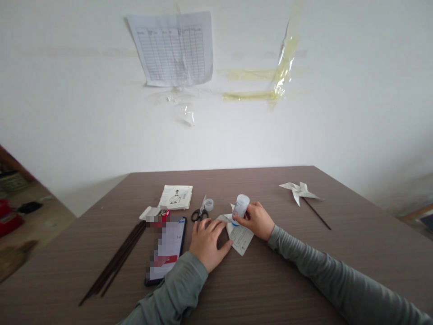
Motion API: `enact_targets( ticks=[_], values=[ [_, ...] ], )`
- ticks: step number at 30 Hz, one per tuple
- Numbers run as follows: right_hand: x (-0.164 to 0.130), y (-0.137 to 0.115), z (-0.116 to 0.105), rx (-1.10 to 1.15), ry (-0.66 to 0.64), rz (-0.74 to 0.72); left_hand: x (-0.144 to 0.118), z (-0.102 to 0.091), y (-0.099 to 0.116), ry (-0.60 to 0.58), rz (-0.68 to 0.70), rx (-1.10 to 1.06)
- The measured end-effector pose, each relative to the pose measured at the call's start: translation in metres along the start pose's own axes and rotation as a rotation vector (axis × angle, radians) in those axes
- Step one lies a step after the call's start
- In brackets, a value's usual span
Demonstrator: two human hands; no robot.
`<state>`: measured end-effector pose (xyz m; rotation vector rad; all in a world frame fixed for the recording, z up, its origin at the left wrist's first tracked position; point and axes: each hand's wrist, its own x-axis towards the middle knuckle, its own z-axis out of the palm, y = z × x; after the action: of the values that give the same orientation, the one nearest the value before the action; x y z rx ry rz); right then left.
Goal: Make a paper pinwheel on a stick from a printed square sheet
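Note:
A small white glue bottle is tilted upside down, its blue end against a printed paper piece with folded parts. My right hand is closed around the bottle from the right. Resting at the paper's left side, my left hand has its fingers spread and holds nothing; its fingertips are close to or on the paper. Just beyond it lie black-handled scissors and a round translucent cap. How the bottle's tip meets the paper is hidden.
A phone lies left of my left hand, beside several dark thin sticks. Farther back are a small opened box and a stack of printed paper. A paper pinwheel on a stick lies at the right.

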<state>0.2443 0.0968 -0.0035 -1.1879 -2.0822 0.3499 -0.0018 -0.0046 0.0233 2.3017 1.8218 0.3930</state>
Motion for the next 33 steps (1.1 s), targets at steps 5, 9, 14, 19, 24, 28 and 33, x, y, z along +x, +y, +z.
enact_targets(
  ticks=[5,9,14,19,24,28,33],
  values=[
    [0.0,0.001,0.001,-0.019,-0.021,-0.003,0.001,0.004,-0.001,0.02,0.0,-0.004],
    [0.0,0.004,0.003,-0.025,-0.019,-0.006,0.002,0.01,-0.003,0.04,0.012,-0.001],
    [0.0,0.005,0.003,-0.056,-0.028,-0.01,0.003,0.011,-0.003,0.04,0.009,-0.005],
    [-0.001,0.0,0.002,-0.086,-0.068,0.005,0.004,0.01,-0.001,0.057,0.014,-0.01],
    [-0.001,-0.004,0.0,-0.086,-0.059,0.02,0.004,0.01,0.002,0.026,0.006,-0.003],
    [-0.001,-0.006,-0.002,-0.029,-0.033,0.002,0.004,0.011,-0.001,0.026,0.017,0.002],
    [-0.001,-0.008,-0.004,0.012,-0.011,0.008,0.005,0.02,-0.011,0.069,0.048,-0.018]
  ],
)
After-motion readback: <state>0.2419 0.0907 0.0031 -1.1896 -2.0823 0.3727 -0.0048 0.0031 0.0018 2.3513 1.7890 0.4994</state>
